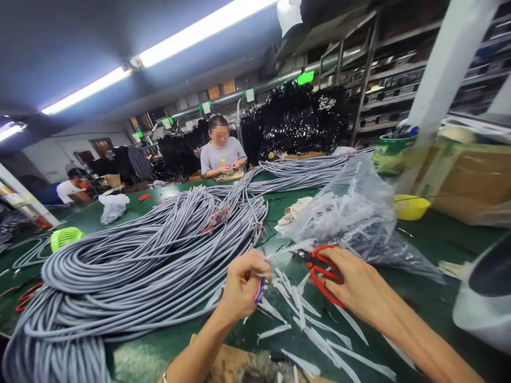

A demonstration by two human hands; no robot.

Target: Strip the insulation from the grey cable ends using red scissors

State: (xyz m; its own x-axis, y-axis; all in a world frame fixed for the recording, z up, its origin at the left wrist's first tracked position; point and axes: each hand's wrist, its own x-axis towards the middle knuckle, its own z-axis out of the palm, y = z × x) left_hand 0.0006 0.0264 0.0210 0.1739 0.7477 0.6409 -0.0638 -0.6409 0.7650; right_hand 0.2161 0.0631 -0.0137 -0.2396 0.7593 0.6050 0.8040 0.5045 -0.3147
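Bright tube lights (207,28) overhead, ceiling (99,40) dim, glints on far black bundles (287,117), wide-angle stretch at edges, far right shelves (393,80) dark, probably blurred

One left grip (244,282), one right grip (355,276). One red-handled cutter (315,259) in the right grip; two more red-handled tools (144,197) left of the left grip. Beyond the right grip, one yellow bowl (413,207), one green tub (389,155), one big cardboard box (467,181). Beyond the left, two people (223,155). Near both, over ten white strips (301,308).
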